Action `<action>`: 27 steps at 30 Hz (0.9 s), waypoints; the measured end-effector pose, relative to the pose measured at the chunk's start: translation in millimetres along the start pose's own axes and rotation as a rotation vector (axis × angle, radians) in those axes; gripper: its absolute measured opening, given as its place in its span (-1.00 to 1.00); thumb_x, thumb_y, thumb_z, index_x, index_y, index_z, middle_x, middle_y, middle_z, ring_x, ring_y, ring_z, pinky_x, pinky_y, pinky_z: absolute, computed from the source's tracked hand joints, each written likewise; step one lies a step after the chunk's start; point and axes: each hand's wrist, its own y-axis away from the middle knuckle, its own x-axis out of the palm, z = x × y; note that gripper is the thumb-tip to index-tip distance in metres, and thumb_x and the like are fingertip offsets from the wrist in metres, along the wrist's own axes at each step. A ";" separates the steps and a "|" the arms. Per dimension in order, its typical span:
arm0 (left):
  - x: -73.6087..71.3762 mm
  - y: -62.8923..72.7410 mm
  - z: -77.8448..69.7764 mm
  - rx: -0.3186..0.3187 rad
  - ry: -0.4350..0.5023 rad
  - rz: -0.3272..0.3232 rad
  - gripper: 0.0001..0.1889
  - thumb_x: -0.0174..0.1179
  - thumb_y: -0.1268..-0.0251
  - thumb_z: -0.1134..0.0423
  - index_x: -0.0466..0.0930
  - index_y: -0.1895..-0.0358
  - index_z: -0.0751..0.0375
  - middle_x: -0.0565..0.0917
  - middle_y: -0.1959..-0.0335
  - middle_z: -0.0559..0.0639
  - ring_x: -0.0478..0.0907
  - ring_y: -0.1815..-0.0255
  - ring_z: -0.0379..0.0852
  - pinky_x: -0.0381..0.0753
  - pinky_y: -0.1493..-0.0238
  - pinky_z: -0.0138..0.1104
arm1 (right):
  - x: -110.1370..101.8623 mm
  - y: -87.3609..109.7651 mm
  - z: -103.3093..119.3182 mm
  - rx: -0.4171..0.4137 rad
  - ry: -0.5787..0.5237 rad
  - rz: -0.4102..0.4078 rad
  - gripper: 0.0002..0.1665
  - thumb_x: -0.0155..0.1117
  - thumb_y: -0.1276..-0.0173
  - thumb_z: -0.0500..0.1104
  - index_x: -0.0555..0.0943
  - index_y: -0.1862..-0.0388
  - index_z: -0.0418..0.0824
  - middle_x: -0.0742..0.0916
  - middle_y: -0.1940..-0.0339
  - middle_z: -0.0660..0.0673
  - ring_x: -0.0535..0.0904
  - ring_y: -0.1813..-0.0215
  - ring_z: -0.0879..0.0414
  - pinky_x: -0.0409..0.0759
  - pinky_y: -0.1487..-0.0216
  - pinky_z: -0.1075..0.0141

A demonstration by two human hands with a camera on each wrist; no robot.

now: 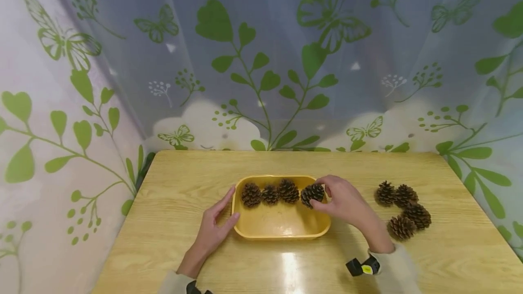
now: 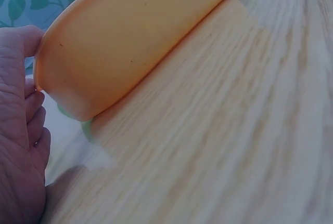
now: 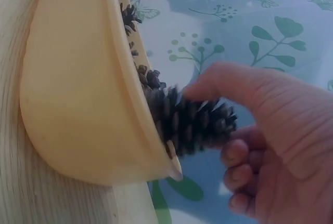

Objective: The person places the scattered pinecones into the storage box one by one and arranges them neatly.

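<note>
A yellow rectangular plastic basin [image 1: 282, 230] sits on the table with three brown pine cones [image 1: 288, 191] in a row along its far side. My right hand [image 1: 347, 201] pinches another pine cone [image 1: 312, 195] between thumb and fingers, over the basin's right end. In the right wrist view this pine cone [image 3: 192, 122] shows at the basin's rim, partly hidden by the basin wall. My left hand [image 1: 214, 226] rests against the basin's left end, its fingers extended along the side and the thumb at the rim. The left wrist view shows those fingers [image 2: 34, 125] beside the basin wall [image 2: 130, 47].
Several loose pine cones [image 1: 416, 216] lie in a curved group on the table, right of my right forearm. The wood-grain table [image 1: 184, 171] ends at a curtain [image 1: 282, 103] printed with green leaves and butterflies, which also hangs along both sides.
</note>
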 end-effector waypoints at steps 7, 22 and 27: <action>1.9 3.4 1.1 -0.013 0.002 -0.008 -0.32 0.23 -0.45 0.46 0.25 -0.60 0.32 0.33 -0.58 0.22 0.23 -0.62 0.09 0.15 -0.62 -0.39 | 9.6 -8.6 0.2 -0.008 0.017 0.127 -0.45 0.53 -0.28 -0.07 0.69 -0.13 -0.39 0.51 0.54 0.06 0.19 0.65 0.29 0.45 0.38 0.29; 0.9 2.2 2.2 -0.003 -0.002 0.003 -0.31 0.24 -0.45 0.44 0.25 -0.61 0.28 0.33 -0.59 0.19 0.23 -0.63 0.04 0.14 -0.63 -0.38 | 13.8 -17.2 -2.7 0.021 0.082 0.076 -0.44 0.52 -0.35 -0.14 0.63 -0.24 -0.37 0.74 -0.15 -0.31 0.71 0.14 -0.12 0.72 0.03 -0.05; -1.0 1.7 -0.5 0.000 -0.005 0.001 -0.32 0.22 -0.46 0.45 0.26 -0.61 0.27 0.33 -0.59 0.20 0.23 -0.62 0.07 0.16 -0.62 -0.40 | 15.9 -17.5 -3.7 0.021 0.109 0.031 -0.48 0.55 -0.33 -0.10 0.66 -0.16 -0.34 0.77 -0.07 -0.27 0.71 -0.03 -0.19 0.74 -0.01 -0.07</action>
